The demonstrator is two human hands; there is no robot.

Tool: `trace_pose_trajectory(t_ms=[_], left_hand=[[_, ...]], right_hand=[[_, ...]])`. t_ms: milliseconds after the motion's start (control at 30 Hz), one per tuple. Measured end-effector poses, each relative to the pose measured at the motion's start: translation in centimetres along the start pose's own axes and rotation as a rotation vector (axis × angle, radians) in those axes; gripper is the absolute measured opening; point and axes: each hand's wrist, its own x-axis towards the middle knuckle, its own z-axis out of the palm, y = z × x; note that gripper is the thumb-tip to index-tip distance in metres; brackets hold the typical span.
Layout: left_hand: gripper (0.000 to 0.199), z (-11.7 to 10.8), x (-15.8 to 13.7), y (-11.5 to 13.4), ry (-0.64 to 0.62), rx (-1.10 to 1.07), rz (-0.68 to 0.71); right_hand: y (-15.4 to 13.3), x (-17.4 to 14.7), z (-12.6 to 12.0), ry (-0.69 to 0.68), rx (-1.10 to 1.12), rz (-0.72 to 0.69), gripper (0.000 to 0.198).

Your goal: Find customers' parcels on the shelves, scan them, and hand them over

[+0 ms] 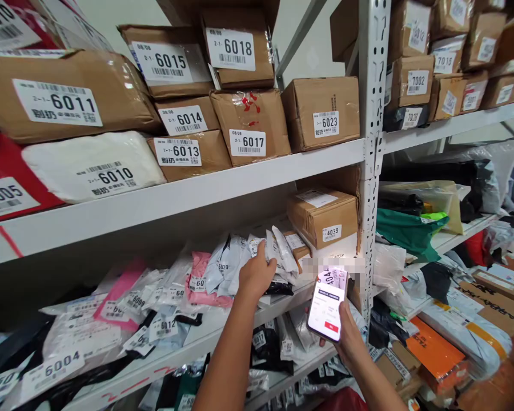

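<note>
My left hand [257,273] reaches into a row of small white parcel bags on the middle shelf. Its index finger points up against a labelled white bag [254,244], with the thumb apart from it; the other fingers are partly hidden. My right hand [350,331] is wrapped round a smartphone [325,311], held upright with its lit screen towards me. A parcel label appears at the top of the screen, above a white panel with a red button. Close to my left hand are a bag labelled 6020 [221,267] and a pink bag [200,268].
Numbered cardboard boxes [257,131] line the upper shelf [240,177]. A box labelled 4039 [323,217] sits right of the bags, beside a white perforated post [370,171]. More bags fill the lower shelf. Parcels, including an orange box [434,348], crowd the right.
</note>
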Motion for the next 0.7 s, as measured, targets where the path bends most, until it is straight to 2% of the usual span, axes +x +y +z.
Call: trace_pose_trajectory(t_ms=[67, 133, 200, 233, 300, 400, 500, 567, 633, 700], left_hand=[[0.059, 0.9, 0.1, -0.9, 0.174, 0.031, 0.095], [0.045, 1.9, 0.3, -1.4, 0.267, 0.100, 0.302], [0.043, 2.8, 0.3, -1.5, 0.214, 0.142, 0.486], [0.044, 3.2, 0.3, -1.3, 0.172, 0.142, 0.527], [0.042, 3.7, 0.0, -1.0, 0.146, 0.138, 0.511], [0.035, 4.2, -0.8, -0.5, 0.174, 0.121, 0.481], [0.046, 4.2, -1.6, -0.2, 0.193, 0.075, 0.537], [0.045, 4.2, -1.8, -0.1, 0.190, 0.024, 0.542], [0.037, 4.5, -2.0, -0.2, 0.153, -0.151, 0.486], [0.032, 5.5, -2.3, -0.6, 0.035, -0.445, 0.408]], right_hand=[[-0.8, -0.7, 0.0, -0.016, -0.098, 0.007, 0.092], [-1.5, -1.4, 0.2, -0.016, -0.176, 0.024, 0.090], [-2.2, -1.9, 0.5, -0.019, -0.217, 0.025, 0.085], [-2.5, -2.1, 0.8, -0.022, -0.224, 0.022, 0.082], [-3.0, -2.4, 1.3, -0.035, -0.221, 0.024, 0.078], [-3.9, -2.8, 2.0, -0.049, -0.201, 0.057, 0.079], [-4.5, -2.9, 2.7, -0.085, -0.146, 0.104, 0.084], [-4.4, -2.8, 3.3, -0.144, -0.124, 0.147, 0.083], [-4.0, -2.4, 4.2, -0.210, -0.115, 0.176, 0.076], [-3.3, -1.8, 5.5, -0.249, -0.091, 0.153, 0.066]])
